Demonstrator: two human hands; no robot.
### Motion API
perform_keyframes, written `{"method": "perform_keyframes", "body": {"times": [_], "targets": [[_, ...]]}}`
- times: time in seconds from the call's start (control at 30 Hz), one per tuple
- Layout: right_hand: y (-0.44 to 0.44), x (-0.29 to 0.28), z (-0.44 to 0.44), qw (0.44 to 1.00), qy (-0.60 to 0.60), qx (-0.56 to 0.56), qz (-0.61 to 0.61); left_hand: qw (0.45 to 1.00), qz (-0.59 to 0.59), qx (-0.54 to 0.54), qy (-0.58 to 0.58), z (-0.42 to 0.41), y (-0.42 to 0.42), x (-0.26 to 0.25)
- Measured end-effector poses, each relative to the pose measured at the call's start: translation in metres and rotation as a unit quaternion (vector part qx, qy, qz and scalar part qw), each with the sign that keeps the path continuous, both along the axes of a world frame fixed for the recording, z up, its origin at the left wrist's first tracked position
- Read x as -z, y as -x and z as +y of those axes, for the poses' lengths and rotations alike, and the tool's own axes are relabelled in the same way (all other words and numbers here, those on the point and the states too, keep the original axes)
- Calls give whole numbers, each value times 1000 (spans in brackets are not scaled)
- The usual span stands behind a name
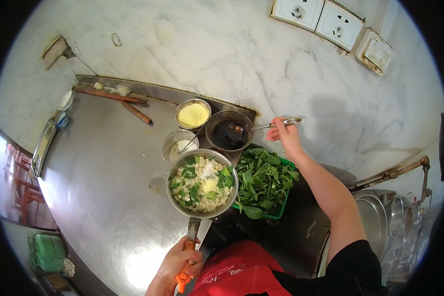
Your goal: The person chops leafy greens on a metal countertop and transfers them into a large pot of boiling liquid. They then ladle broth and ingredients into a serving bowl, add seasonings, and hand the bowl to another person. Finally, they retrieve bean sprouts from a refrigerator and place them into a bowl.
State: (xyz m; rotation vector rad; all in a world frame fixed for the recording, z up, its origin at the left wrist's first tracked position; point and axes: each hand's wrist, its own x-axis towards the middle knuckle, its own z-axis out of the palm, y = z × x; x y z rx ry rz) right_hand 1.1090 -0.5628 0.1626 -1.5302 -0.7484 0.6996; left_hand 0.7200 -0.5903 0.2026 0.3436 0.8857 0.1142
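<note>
My left hand grips the orange handle of a metal pan. In the pan is a pale, lumpy food mixed with chopped greens, topped with a white and a yellow heap of seasoning. My right hand holds the handle of a metal ladle, whose bowl sits in a round container of dark liquid. Beside that container stand a bowl of yellow granules and a bowl of white powder with a spoon in it. The pan's rim overlaps the white-powder bowl in view.
A green basket of leafy greens stands below my right forearm. Wooden rods lie on the steel counter near the wall. A metal tray is at the far left edge. A pipe and stacked metal pans are at right.
</note>
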Motion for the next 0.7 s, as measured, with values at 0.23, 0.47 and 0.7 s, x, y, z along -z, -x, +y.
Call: {"method": "perform_keyframes", "body": {"times": [0.23, 0.47, 0.7], "targets": [[16, -49, -24, 999, -30, -11, 7, 999, -38, -1, 22, 1, 1, -5], [59, -64, -48, 958, -110, -230, -133, 997, -58, -19, 41, 3, 1, -3], [49, -40, -45, 956, -93, -230, -156, 996, -49, -51, 56, -5, 5, 5]]}}
